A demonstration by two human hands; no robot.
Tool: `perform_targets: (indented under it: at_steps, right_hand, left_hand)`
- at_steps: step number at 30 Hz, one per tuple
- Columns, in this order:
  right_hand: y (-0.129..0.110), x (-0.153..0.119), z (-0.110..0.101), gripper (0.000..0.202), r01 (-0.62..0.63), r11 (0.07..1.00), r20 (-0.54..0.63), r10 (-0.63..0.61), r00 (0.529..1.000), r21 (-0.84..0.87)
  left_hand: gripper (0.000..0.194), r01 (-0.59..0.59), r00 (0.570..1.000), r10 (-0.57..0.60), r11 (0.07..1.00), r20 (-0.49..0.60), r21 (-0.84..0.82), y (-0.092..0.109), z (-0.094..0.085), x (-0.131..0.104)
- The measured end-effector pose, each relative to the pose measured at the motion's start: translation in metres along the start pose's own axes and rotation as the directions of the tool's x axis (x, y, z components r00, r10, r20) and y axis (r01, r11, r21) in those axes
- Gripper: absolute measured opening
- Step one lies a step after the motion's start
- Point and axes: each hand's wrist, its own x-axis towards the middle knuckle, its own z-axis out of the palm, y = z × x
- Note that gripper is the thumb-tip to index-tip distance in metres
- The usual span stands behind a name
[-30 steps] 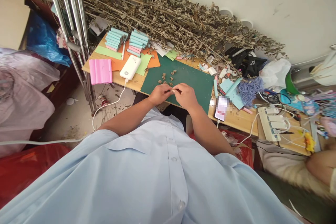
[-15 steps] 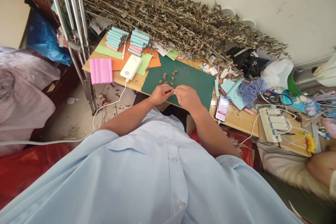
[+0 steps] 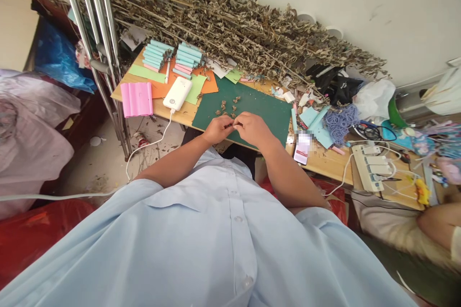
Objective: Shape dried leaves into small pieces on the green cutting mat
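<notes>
Both hands meet fingertip to fingertip over the near edge of a green mat (image 3: 272, 115). My left hand (image 3: 217, 129) is closed, its thumb and fingers pinched on something small and dark that I cannot make out. Touching it from the right, my right hand (image 3: 252, 128) is pinched too, and what it holds is hidden by the fingers. Just beyond the fingertips, several small dried brown clumps (image 3: 224, 105) lie on the mat.
Dried stalks (image 3: 230, 24) lie along the wall behind the table. Blue and pink paper rolls (image 3: 187, 55), a white power bank (image 3: 177, 93) and pink paper (image 3: 137, 99) are at left. At right are a phone (image 3: 301, 148), purple yarn (image 3: 341, 123), a power strip (image 3: 368, 168) and another person's arm.
The view has shifted slightly, moving the table a little to the left in the picture. My hands stay together with small finger movements.
</notes>
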Motion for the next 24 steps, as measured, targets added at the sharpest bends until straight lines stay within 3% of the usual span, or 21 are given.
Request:
perform_targets:
  at_steps: [6, 14, 21, 24]
  right_hand:
    - [0.006, -0.004, 0.007, 0.014, -0.026, 0.992, -0.092, 0.038, 0.995, 0.126]
    - [0.006, -0.01, 0.017, 0.007, -0.21, 0.947, -0.13, 0.246, 0.961, 0.242]
    - [-0.001, -0.012, 0.027, 0.012, -0.175, 0.959, -0.257, 0.231, 0.938, 0.223]
    - [-0.001, -0.01, 0.028, 0.014, -0.188, 0.96, -0.258, 0.239, 0.936, 0.209]
  left_hand:
    - [0.045, -0.019, 1.0, 0.019, 0.999, 0.019, -0.03, -0.001, -0.001, 0.001]
    - [0.039, -0.018, 0.999, 0.017, 1.0, -0.033, -0.025, -0.005, 0.002, -0.001]
    - [0.037, 0.019, 0.998, -0.021, 0.999, -0.059, -0.031, -0.003, 0.003, -0.001]
    - [0.04, 0.043, 0.997, -0.045, 0.999, -0.055, -0.025, -0.003, 0.003, -0.001]
